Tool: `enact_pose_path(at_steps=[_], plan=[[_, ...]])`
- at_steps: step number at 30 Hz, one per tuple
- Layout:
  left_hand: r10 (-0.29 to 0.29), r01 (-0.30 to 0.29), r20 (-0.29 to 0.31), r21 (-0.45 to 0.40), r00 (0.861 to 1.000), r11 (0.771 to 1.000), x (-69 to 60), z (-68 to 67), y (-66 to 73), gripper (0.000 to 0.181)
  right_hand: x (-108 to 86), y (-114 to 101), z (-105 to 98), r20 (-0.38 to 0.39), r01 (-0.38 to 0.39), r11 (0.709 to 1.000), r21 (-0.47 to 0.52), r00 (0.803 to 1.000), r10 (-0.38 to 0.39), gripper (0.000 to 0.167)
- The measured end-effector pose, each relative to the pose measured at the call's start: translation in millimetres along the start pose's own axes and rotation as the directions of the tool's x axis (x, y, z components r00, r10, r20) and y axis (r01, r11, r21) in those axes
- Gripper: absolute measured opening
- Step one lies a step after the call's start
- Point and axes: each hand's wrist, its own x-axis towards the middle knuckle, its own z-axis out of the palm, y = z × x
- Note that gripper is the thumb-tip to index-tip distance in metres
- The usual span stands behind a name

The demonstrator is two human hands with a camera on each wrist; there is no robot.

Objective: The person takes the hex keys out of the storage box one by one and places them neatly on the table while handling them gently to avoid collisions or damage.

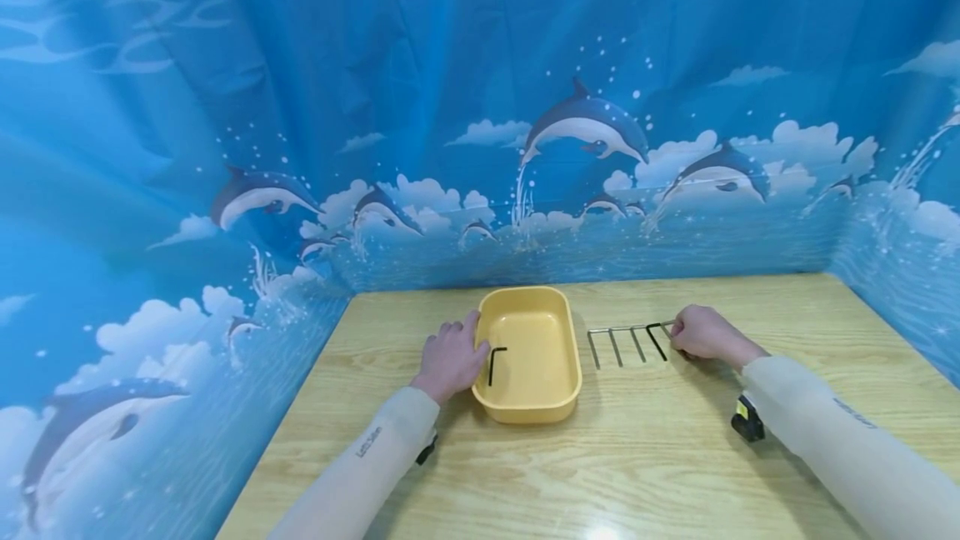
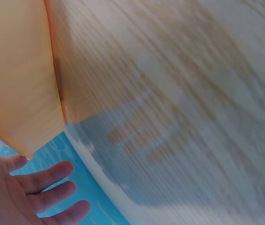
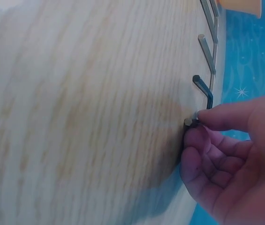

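A yellow plastic basin (image 1: 525,415) stands on the table, with one black hex key (image 1: 491,367) inside near its left wall. My left hand (image 1: 450,357) rests on the basin's left rim; in the left wrist view its fingers are extended, and one touches the rim's edge. To the right of the basin, several L-shaped hex keys lie in a row, among them a silver one (image 1: 593,350) and a black one (image 1: 656,342). At the row's right end my right hand (image 1: 701,333) pinches a silver hex key (image 3: 188,122) between thumb and fingers; most of that key is hidden.
The wood-grain table (image 1: 600,473) ends at the back against a blue curtain (image 1: 450,107) printed with dolphins and clouds. The curtain also closes off the left and right sides. A dark wrist device (image 1: 747,419) hangs under the right sleeve.
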Motion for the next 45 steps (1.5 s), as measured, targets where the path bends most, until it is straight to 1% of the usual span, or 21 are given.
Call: enact_pose_path(at_steps=[6, 11, 15, 18, 27, 31, 34, 36, 41, 45], plan=[[0.001, -0.001, 0.004, -0.003, 1.0, 1.0, -1.9, -1.1, 1.3, 0.057, -3.8, -2, -1, -0.018, -0.001, 1.0, 0.002, 1.0, 0.001, 0.026], [-0.002, 0.002, -0.001, -0.014, 1.0, 1.0, -3.7, 0.0, 1.4, 0.058, -6.4, -9, -1, -0.055, -0.01, 0.998, -0.058, 0.998, 0.007, 0.035], [-0.002, 0.002, 0.0, -0.013, 1.0, 1.0, -4.5, 2.4, -0.2, 0.058, -7.2, -24, -1, -0.075, 0.005, 0.995, -0.103, 0.997, -0.013, 0.028], [0.001, -0.001, 0.002, -0.015, 1.0, 1.0, -5.2, 2.9, -0.7, 0.058, -8.7, -41, -1, -0.075, 0.035, 0.994, -0.108, 0.996, -0.043, 0.02], [0.006, -0.006, 0.004, -0.004, 1.0, 1.0, -7.3, 1.0, 0.4, 0.058, -1.9, -102, -1, -0.059, 0.103, 0.989, -0.11, 0.992, -0.11, 0.018], [0.003, -0.003, 0.013, 0.002, 1.0, 1.0, -7.4, 1.6, 0.8, 0.058, -0.2, -129, -1, -0.047, 0.189, 0.974, -0.124, 0.98, -0.196, 0.016], [0.003, -0.003, 0.014, 0.004, 1.0, 1.0, -6.4, 1.0, 1.3, 0.058, 3.6, -148, 0, -0.016, 0.257, 0.955, -0.152, 0.965, -0.262, 0.016], [0.004, -0.004, 0.008, 0.008, 1.0, 1.0, -4.7, -0.1, 1.6, 0.058, 6.7, -162, -1, 0.005, 0.288, 0.941, -0.177, 0.957, -0.291, 0.016], [0.004, -0.004, 0.005, 0.027, 1.0, 1.0, -0.1, -2.8, 2.3, 0.057, 17.5, -198, 0, 0.058, 0.323, 0.919, -0.227, 0.946, -0.318, 0.016], [-0.005, 0.004, 0.021, 0.049, 1.0, 0.999, 1.0, -2.8, 3.2, 0.058, 26.5, -219, 7, 0.121, 0.32, 0.923, -0.213, 0.946, -0.3, 0.032]])
